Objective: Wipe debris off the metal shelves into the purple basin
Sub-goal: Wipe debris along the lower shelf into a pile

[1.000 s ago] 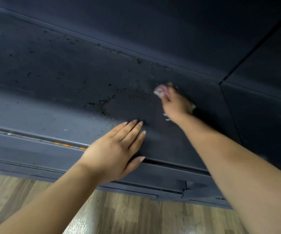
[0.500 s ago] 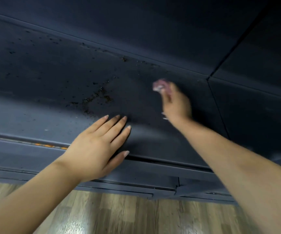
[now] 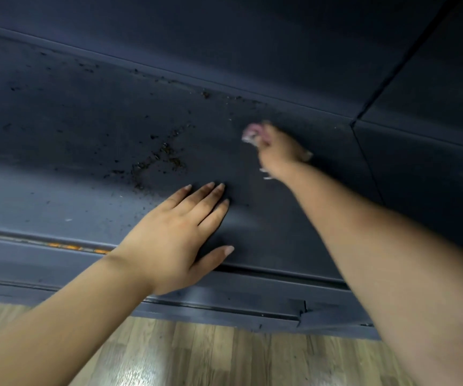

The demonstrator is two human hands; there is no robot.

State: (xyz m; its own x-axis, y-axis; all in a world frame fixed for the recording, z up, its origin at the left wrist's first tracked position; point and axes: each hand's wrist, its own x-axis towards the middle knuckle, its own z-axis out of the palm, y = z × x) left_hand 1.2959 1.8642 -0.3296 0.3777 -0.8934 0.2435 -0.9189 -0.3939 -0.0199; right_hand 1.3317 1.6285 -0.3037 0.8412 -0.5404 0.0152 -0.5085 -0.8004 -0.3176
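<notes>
I am looking down on a dark metal shelf that fills most of the view. Its near edge runs left to right as a stepped lip, with an orange-marked strip along it at the left, and a wood-grain floor shows below that edge. At the far side the shelf meets a back panel along a raised seam. On the right a dark joint line separates this shelf from a neighbouring panel.

Dark debris lies scattered over the left and middle of the shelf, thickest in a clump just beyond my left fingertips, with a thinner trail along the far seam. The stretch of shelf between my two hands looks mostly bare, as does the surface near the right joint.

My left hand lies flat on the shelf close to the near edge, fingers straight and together, thumb spread toward the lip, holding nothing. My right hand reaches farther in, toward the far seam, fingers curled round a pinkish-white cloth pressed against the shelf; it is blurred, so I cannot make out the grip in detail. The two hands are well apart.
</notes>
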